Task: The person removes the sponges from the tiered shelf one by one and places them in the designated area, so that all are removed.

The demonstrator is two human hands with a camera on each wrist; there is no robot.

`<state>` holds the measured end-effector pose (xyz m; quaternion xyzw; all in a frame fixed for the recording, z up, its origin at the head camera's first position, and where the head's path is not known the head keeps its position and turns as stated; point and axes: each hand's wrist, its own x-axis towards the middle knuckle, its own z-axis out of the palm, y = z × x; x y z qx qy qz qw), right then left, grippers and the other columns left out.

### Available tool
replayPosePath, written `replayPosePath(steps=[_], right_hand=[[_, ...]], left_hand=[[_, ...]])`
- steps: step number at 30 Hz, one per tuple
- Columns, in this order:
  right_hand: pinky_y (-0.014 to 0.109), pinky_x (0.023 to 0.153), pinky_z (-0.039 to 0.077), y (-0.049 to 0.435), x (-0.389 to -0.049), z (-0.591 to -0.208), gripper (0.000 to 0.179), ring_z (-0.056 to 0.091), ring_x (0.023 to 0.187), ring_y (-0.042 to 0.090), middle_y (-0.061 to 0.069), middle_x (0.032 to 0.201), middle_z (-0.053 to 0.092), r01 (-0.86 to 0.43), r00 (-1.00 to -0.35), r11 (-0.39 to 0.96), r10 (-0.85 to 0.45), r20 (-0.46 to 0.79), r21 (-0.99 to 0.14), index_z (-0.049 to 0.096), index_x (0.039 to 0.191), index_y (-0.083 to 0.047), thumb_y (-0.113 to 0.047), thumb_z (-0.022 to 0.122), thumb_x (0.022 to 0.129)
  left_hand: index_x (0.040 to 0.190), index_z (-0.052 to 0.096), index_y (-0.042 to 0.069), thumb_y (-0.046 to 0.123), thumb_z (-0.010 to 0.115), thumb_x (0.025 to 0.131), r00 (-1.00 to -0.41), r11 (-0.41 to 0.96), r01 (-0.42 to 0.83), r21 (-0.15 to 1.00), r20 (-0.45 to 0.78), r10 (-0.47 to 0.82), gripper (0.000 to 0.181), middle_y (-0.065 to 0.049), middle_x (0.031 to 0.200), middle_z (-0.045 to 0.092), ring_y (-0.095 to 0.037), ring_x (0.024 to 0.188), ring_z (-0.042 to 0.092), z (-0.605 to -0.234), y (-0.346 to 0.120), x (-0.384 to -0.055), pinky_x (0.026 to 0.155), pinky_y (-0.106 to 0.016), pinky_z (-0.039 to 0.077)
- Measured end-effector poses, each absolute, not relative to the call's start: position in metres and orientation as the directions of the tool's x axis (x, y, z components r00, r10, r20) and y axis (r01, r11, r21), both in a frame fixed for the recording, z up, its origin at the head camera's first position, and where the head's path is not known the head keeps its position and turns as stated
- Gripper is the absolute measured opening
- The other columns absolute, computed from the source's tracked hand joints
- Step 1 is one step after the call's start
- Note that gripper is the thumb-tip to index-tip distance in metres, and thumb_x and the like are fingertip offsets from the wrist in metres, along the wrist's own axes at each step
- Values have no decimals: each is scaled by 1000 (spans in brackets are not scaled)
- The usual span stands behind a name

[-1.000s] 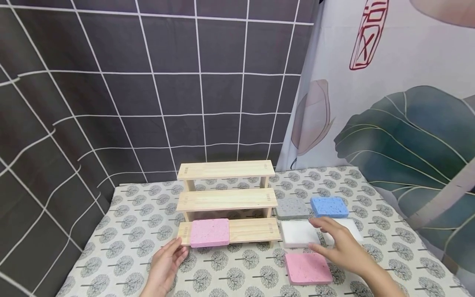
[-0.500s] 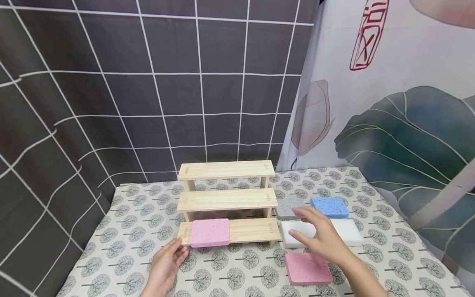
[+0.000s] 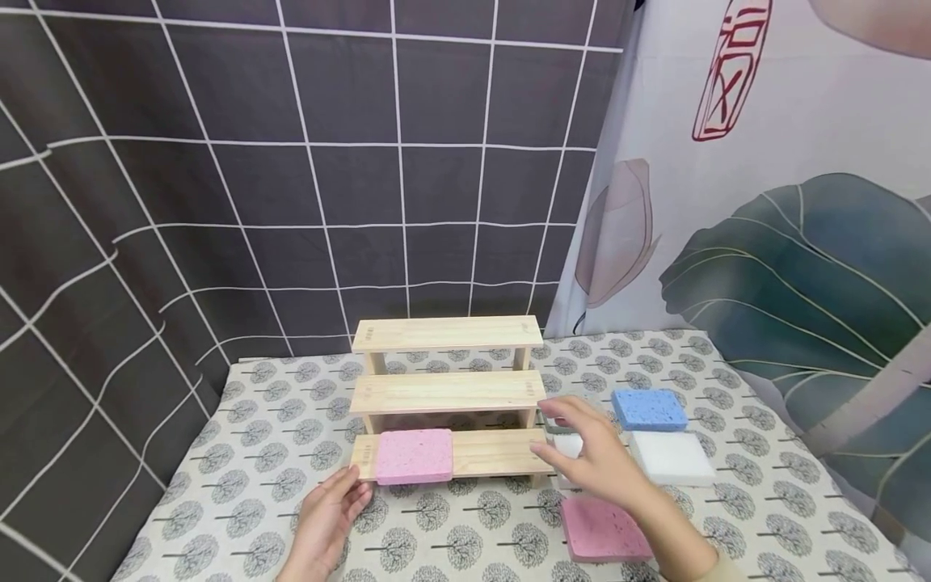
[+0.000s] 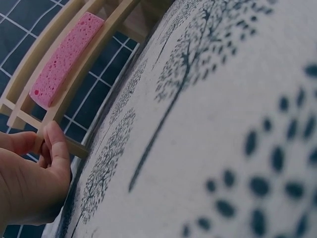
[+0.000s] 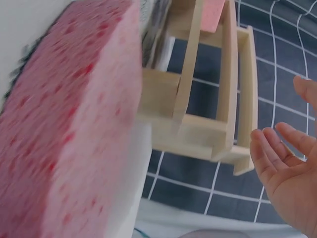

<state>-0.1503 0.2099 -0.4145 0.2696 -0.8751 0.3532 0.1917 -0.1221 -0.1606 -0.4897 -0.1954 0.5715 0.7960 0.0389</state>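
A three-step wooden stand (image 3: 447, 388) stands on the table, and a pink sponge (image 3: 414, 456) lies flat toward the left of its lowest step. My left hand (image 3: 325, 517) pinches the left end of that step between thumb and fingers, also seen in the left wrist view. Fingers spread and holding nothing, my right hand (image 3: 600, 461) hovers by the step's right end. It partly hides a white sponge (image 3: 567, 444) and a grey sponge (image 3: 560, 423). A second pink sponge (image 3: 600, 529) lies just below it on the table, looming large in the right wrist view.
At the right lie a blue sponge (image 3: 650, 410) and another white sponge (image 3: 672, 458). A tree-patterned cloth (image 3: 240, 485) covers the table. Behind the stand hangs a dark gridded curtain (image 3: 444, 186), with a leaf-printed curtain (image 3: 785, 259) at the right.
My right hand has moved left from over the white sponges to the right end of the lowest step, uncovering the right-hand white sponge. My left hand has stayed on the stand.
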Motion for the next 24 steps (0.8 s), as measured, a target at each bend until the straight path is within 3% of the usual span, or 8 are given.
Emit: replayPosePath(steps=[5,12,24], right_hand=[[47,89,62,194,-156,-408,51,65,105,24,10,119,67,-642,-758,568,-367,539,-515,63,128,1,-20,81,85],[43,91,60,172,-160,-403,54,62,103,16,6,121,66,-603,-795,571,-377,475,-557,62,130,-2,-25,81,85],[47,97,57,147,-166,-407,57,63,110,24,1,127,63,-588,-808,569,-433,399,-574,60,134,-3,-30,80,87]], left_hand=[[142,36,-14,17,53,106,-921,-350,-283,893,-355,-162,50,-1,93,61,-5,83,62,-490,-161,-122,86,-17,60],[139,38,-14,15,53,106,-922,-367,-277,888,-353,-157,47,-1,91,62,-5,82,62,-489,-159,-122,86,-18,60],[139,39,-12,17,55,106,-921,-366,-284,887,-358,-155,47,-1,94,62,-5,84,62,-491,-161,-122,87,-18,60]])
